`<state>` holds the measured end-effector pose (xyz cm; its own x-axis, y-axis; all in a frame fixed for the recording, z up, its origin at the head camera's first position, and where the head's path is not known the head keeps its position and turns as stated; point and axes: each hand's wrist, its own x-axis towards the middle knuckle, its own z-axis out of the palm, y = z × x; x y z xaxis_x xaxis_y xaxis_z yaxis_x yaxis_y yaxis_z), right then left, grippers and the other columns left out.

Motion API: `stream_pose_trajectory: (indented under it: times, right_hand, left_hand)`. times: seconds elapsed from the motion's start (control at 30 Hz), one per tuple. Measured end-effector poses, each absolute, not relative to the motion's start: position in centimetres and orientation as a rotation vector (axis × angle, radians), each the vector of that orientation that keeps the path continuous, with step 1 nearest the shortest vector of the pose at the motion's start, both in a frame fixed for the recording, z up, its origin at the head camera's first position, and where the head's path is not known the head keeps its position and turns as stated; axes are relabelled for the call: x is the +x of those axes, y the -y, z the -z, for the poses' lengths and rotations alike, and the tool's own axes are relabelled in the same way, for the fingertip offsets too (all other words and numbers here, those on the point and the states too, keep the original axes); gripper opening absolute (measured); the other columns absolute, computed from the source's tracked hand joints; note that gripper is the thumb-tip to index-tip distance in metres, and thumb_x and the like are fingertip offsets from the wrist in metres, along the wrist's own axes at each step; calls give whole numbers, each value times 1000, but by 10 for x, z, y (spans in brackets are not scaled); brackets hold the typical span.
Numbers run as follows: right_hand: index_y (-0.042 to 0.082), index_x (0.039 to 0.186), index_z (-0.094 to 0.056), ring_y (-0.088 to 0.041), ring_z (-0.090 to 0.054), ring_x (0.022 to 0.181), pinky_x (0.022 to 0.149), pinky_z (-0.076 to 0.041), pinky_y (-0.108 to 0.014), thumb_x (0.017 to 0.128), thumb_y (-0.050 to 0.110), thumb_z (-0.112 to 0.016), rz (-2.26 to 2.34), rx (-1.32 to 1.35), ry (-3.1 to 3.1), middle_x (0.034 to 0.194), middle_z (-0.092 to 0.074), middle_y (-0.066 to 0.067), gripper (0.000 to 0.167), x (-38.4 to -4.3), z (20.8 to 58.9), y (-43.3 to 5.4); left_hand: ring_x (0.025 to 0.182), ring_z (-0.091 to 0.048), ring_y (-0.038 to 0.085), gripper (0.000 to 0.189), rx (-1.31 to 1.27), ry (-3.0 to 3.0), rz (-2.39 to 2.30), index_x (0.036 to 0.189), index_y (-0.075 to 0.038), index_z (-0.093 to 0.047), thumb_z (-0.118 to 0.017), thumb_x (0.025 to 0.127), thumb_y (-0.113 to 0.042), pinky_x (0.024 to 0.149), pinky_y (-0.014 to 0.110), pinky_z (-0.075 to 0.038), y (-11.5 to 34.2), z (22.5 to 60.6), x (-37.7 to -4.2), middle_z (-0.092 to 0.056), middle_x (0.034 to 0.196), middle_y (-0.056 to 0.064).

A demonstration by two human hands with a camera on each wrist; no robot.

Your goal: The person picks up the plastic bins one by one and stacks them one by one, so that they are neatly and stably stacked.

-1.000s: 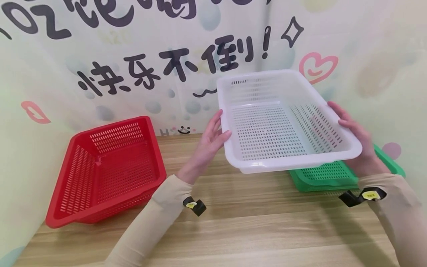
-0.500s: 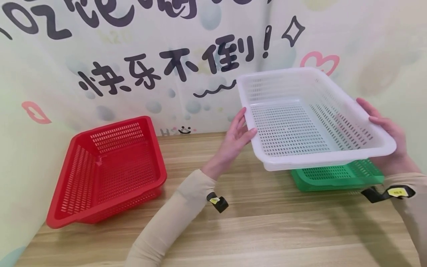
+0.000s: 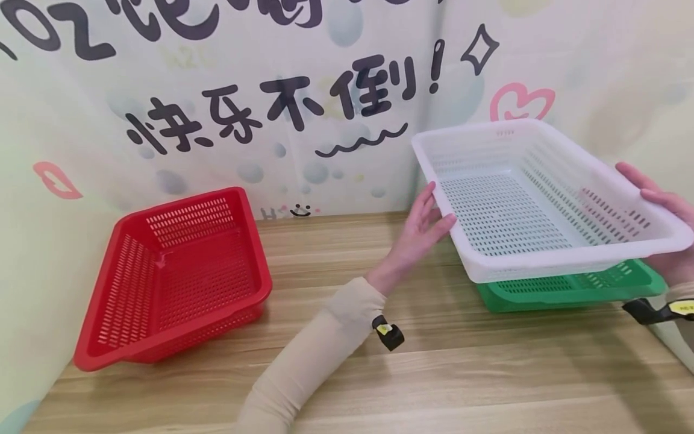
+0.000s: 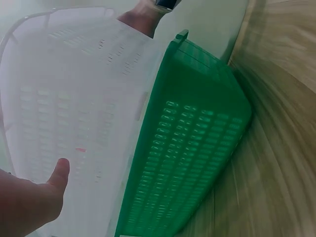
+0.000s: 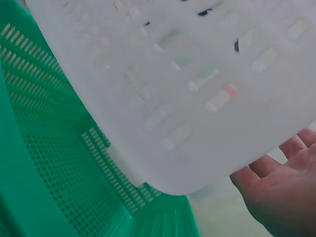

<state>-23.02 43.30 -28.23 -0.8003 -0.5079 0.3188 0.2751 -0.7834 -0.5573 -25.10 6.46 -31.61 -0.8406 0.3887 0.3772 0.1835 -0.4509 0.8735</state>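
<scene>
A white plastic basket (image 3: 504,208) with a slotted floor is held up in the air at the right of the head view, tilted slightly. My left hand (image 3: 414,241) grips its left rim, thumb on the near side. The opposite rim is held by my right hand (image 3: 669,208), partly cut off at the frame's edge. Beneath it sits a green basket (image 3: 575,296) on the table, mostly covered from above. In the right wrist view, the white basket's base overlaps the green basket's interior (image 5: 74,168); whether they touch I cannot tell.
A red basket (image 3: 173,283) stands at the left of the wooden table (image 3: 347,343). Behind the table hangs a white wall cloth (image 3: 368,163) with black characters and pink hearts. A pale wall borders the table's right side.
Both hands have carried the white basket to the right, from beside the green basket's left part to over it. The red and green baskets have stayed put.
</scene>
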Motion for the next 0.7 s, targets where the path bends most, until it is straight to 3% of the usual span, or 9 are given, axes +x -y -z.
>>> stream_pose_trajectory:
  times: [0.17, 0.5, 0.7]
  right_hand:
    - [21, 151, -36, -35, -54, 119, 88, -49, -52, 102, 14, -6, 2575, -607, -864, 138, -51, -17, 58, -234, 290, -452]
    - [26, 154, -25, -25, -63, 105, 72, -57, -39, 102, 7, -14, 2588, -622, -1457, 131, -58, -10, 57, -237, 300, -480]
    - [24, 156, -20, -26, -62, 108, 77, -56, -37, 103, 3, -17, 2574, -693, -1423, 134, -56, -13, 56, -240, 308, -489]
  left_hand:
    - [129, -41, 12, 70, 824, -1542, -2425, 155, -12, -14, -52, 96, -2, 97, 29, -45, -79, 319, -252, -34, 152, -5]
    - [132, -35, 10, 74, 826, -1690, -2347, 155, -14, -8, -53, 98, -9, 98, 22, -40, -95, 319, -251, -27, 156, 0]
    - [135, -32, 10, 74, 830, -1746, -2281, 156, -14, -6, -53, 99, -12, 101, 22, -37, -95, 320, -251, -25, 157, -1]
